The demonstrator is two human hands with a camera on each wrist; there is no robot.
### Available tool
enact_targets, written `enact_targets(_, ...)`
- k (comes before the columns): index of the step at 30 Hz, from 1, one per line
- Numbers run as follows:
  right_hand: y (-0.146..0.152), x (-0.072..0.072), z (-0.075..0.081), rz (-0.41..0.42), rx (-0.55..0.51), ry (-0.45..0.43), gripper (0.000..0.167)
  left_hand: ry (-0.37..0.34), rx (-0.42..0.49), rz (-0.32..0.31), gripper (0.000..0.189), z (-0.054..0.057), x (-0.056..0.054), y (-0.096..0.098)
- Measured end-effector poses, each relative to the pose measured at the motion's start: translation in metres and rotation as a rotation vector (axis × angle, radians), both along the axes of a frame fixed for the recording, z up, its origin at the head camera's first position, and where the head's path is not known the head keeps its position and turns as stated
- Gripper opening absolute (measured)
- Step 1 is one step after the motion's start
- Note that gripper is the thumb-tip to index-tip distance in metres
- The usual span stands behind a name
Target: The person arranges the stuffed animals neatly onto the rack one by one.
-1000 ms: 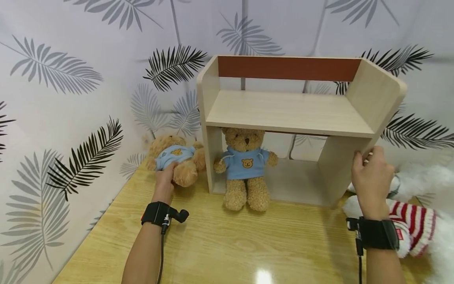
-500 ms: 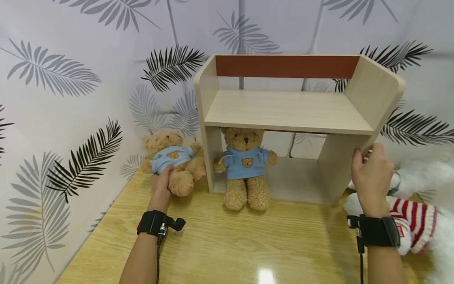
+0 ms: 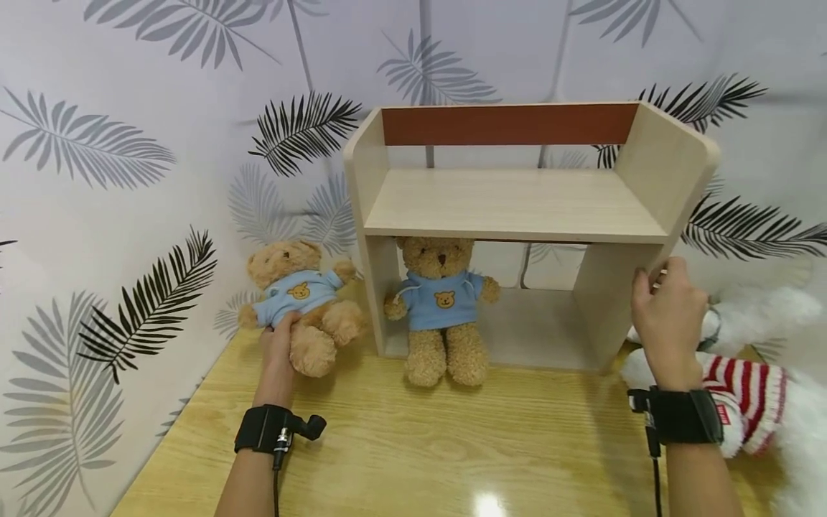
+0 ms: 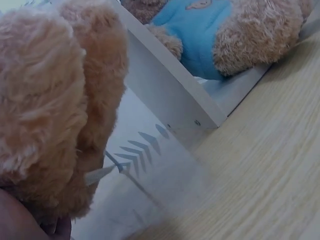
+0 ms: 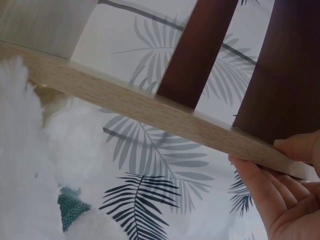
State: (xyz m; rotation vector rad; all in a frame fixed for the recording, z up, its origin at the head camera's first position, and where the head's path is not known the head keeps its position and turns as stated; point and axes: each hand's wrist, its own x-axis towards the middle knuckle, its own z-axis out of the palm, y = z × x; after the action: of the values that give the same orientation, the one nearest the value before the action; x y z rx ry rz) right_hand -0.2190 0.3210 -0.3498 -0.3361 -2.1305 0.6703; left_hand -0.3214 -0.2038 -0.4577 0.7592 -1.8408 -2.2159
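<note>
Head view: beside the shelf (image 3: 517, 205), my left hand (image 3: 278, 353) grips the tilted bear (image 3: 300, 294) low, so its unsupported head (image 3: 281, 263) could flop back, while my right hand (image 3: 670, 312) pinches the side panel (image 3: 675, 169).

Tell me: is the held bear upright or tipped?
Tipped: the left hand holds the bear aslant, with its head above and left of its feet.

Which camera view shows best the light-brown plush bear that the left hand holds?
The head view: there the light-brown plush bear appears from head to feet, blue fabric top included. The left wrist view shows only cropped fur, close up; the right wrist view does not show it.
</note>
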Motion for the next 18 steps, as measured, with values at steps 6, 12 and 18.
enact_targets(6,-0.002,0.000,0.000,0.002,-0.003,-0.030,0.038,0.024,-0.012,-0.076,0.055,0.018,0.014,0.000)
enact_targets(12,-0.001,0.000,0.000,-0.004,-0.007,-0.036,0.039,0.112,-0.096,-0.107,0.051,0.033,0.019,0.005)
enact_targets(18,-0.002,0.000,0.002,-0.001,-0.015,-0.044,0.039,0.271,-0.113,-0.109,0.026,0.046,0.026,0.009)
